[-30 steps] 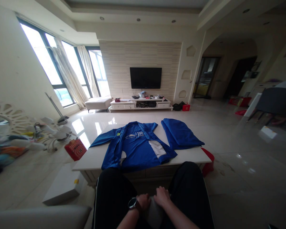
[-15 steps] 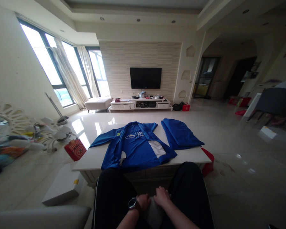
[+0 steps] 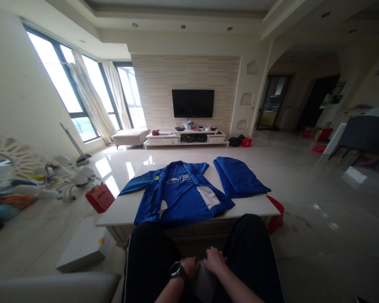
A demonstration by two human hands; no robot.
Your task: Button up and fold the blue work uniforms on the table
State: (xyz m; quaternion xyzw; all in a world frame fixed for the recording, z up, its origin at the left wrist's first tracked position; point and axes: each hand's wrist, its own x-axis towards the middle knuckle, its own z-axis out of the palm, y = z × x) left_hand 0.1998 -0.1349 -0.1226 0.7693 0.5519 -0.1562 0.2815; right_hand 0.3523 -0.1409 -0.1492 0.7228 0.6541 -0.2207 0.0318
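A blue jacket [image 3: 183, 191] with grey-white patches lies spread open on the white coffee table [image 3: 113, 214], its printed inside facing up. To its right on the same table is a folded blue garment [image 3: 240, 179]. Between my knees, low in the view, my left hand [image 3: 190, 267] rests with curled fingers, a dark watch [image 3: 175, 269] on its wrist. Beside it sits my right hand [image 3: 214, 260], also with its fingers curled. Both touch a greyish surface between my legs; whether they grip anything is too dim to tell. Neither hand touches the garments.
A white box [image 3: 82, 246] stands on the floor left of the table, near a red patterned box [image 3: 100, 198]. Something red [image 3: 275, 214] shows at the table's right end. Further off are a TV cabinet [image 3: 164, 139] and a dark chair [image 3: 363, 132].
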